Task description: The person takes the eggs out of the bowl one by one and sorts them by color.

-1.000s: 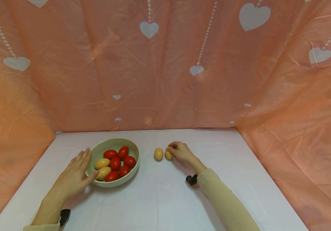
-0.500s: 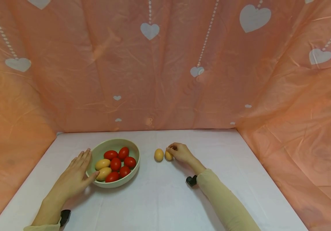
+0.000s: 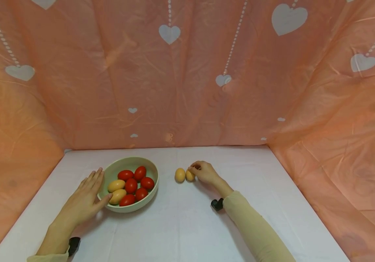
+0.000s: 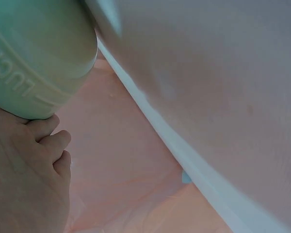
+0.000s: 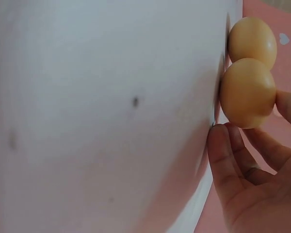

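Note:
Two yellow-brown eggs stand side by side on the white tabletop. My right hand [image 3: 206,173] pinches the right egg [image 5: 248,93] between thumb and fingertips, partly covering it in the head view. Beside it, the left egg [image 3: 180,175] is free of the hand, and the two overlap in the right wrist view. At the left, my left hand [image 3: 83,203] rests against a pale green bowl [image 3: 134,207], fingers straight along its outer side and thumb over its rim. Inside lie several red egg-shaped pieces [image 3: 131,186] and two yellow-brown eggs [image 3: 116,186].
A white cloth [image 3: 161,233] covers the table. Peach-coloured sheets with white hearts [image 3: 169,34] hang behind and at both sides. Raised lettering [image 4: 12,80] runs along the bowl's outer wall in the left wrist view.
My right hand's egg has shifted slightly left, closer to the other egg. The left hand and the bowl stay where they were.

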`<act>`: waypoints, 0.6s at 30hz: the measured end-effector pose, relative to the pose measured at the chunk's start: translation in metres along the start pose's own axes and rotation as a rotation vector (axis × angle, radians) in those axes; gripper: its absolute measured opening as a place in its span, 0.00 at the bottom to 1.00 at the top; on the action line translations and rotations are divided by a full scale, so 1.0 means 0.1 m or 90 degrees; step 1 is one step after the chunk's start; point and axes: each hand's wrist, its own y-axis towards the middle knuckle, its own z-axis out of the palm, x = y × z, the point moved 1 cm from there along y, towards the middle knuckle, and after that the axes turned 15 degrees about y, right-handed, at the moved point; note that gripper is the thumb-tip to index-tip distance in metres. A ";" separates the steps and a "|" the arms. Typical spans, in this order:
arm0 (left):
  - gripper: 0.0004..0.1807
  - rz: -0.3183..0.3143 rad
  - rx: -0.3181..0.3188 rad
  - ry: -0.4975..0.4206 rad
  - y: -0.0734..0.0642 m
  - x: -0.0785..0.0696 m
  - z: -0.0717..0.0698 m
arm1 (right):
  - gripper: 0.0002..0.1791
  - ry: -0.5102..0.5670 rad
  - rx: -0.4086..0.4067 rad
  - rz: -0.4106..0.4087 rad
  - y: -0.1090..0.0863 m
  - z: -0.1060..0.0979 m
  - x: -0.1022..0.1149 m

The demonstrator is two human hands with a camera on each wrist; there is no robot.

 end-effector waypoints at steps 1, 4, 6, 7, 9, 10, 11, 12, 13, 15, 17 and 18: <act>0.49 -0.001 0.003 -0.001 0.00 0.00 0.00 | 0.18 0.000 0.000 0.000 0.00 0.00 0.00; 0.49 -0.002 0.005 0.001 0.00 0.00 0.00 | 0.18 -0.004 -0.001 -0.003 0.01 0.00 0.01; 0.49 -0.001 0.002 0.002 0.00 0.00 -0.01 | 0.18 -0.005 -0.001 -0.002 0.01 0.00 0.01; 0.49 0.000 0.002 0.002 0.00 0.00 -0.01 | 0.18 -0.004 -0.002 -0.001 0.01 0.01 0.01; 0.49 -0.001 0.002 0.001 0.00 0.00 -0.01 | 0.18 -0.003 -0.004 0.003 0.01 0.01 0.00; 0.49 -0.001 0.001 0.001 0.00 0.00 -0.01 | 0.18 -0.003 -0.004 0.005 0.01 0.01 0.00; 0.49 -0.001 0.001 0.002 0.00 0.00 -0.01 | 0.18 -0.002 -0.005 0.007 0.01 0.01 0.00; 0.49 0.000 0.000 0.002 0.00 0.00 -0.01 | 0.19 -0.003 -0.004 0.007 0.01 0.01 0.00; 0.49 0.000 0.000 0.003 0.00 0.00 -0.01 | 0.19 -0.002 -0.004 0.008 0.01 0.01 0.00; 0.49 0.001 -0.001 0.003 -0.01 0.00 -0.01 | 0.20 -0.002 -0.003 0.006 0.00 0.00 0.01; 0.48 0.004 -0.005 0.004 -0.01 0.00 0.00 | 0.21 -0.004 -0.007 -0.002 -0.01 0.00 0.03; 0.48 0.005 -0.005 0.002 -0.01 0.00 0.01 | 0.22 -0.008 -0.011 -0.010 -0.01 0.00 0.03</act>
